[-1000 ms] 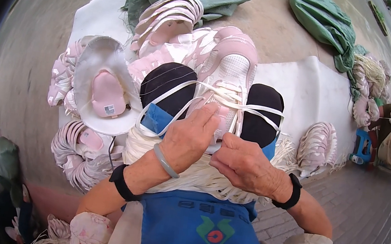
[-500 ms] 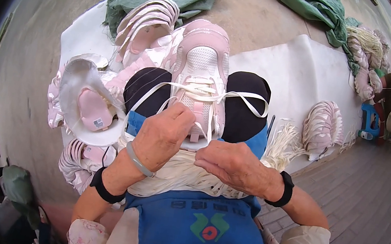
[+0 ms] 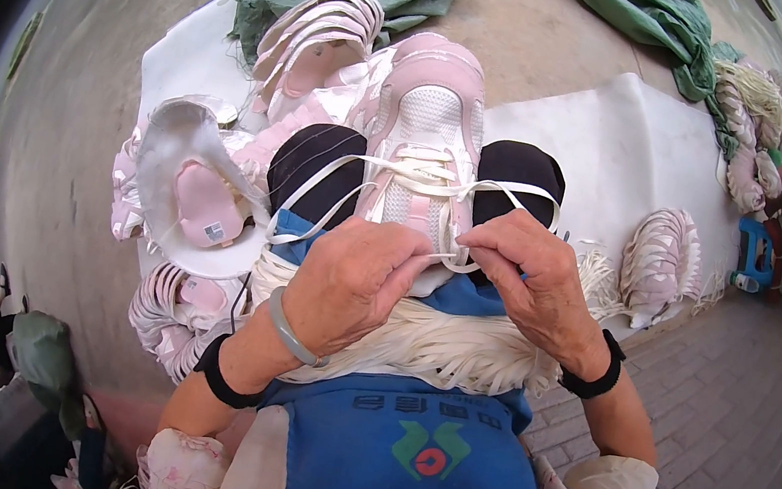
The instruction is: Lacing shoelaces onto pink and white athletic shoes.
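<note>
The pink-and-white mesh sneaker (image 3: 425, 133) lies on the lap, toe pointing away, while the left hand (image 3: 352, 279) and right hand (image 3: 530, 275), equally near, each pinch the flat white lace (image 3: 420, 184) in closed fingers at its tongue.

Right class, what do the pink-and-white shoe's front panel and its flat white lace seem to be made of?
Pink-and-white shoe: the front panel looks like matte woven mesh, showing a fine grid. Flat white lace: probably woven fabric tape; it is thin and loops limply.
</note>
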### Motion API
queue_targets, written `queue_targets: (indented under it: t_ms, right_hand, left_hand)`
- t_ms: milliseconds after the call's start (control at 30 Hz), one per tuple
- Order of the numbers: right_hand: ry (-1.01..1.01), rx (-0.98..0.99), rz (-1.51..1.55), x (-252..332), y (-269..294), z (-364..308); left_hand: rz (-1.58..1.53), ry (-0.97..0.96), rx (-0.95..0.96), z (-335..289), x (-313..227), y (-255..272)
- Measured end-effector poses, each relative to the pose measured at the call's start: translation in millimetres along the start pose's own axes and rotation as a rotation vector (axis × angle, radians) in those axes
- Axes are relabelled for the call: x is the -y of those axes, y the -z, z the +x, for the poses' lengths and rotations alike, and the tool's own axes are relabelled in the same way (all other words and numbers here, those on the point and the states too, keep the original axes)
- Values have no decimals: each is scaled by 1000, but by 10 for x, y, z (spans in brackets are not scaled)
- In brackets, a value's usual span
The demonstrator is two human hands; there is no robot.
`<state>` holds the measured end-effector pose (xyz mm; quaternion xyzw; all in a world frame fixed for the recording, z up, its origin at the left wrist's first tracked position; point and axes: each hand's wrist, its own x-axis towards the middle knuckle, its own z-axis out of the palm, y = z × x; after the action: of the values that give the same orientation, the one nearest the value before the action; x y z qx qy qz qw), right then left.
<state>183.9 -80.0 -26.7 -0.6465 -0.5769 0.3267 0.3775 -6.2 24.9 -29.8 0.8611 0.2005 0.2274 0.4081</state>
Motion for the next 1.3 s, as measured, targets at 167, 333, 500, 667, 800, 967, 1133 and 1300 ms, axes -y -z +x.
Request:
queue_targets:
  t_ms: [167, 333, 500, 667, 800, 967, 1133, 1300]
  right_hand:
    - [23, -51, -33, -60, -76, 35]
    - [101, -119, -87, -179, -220, 123]
    - [114, -87, -222, -169, -238, 143]
    - [137, -147, -325, -147, -302, 158]
    - [155, -108, -534, -135, -341, 217]
    - [169, -72, -628, -65, -338, 263]
    - [133, -118, -583, -148, -382, 262]
    - [138, -130, -609, -119, -382, 273]
  left_hand:
    - [201, 76, -43, -38, 119, -14]
    - [291, 152, -85, 39, 142, -68]
    - [383, 185, 45, 92, 134, -52]
    - [458, 209, 70, 141, 126, -42]
    - [389, 213, 110, 158, 150, -7]
    - [205, 202, 29, 161, 218, -32]
    - [151, 231, -24, 83, 266, -154]
    - [229, 128, -125, 59, 245, -199]
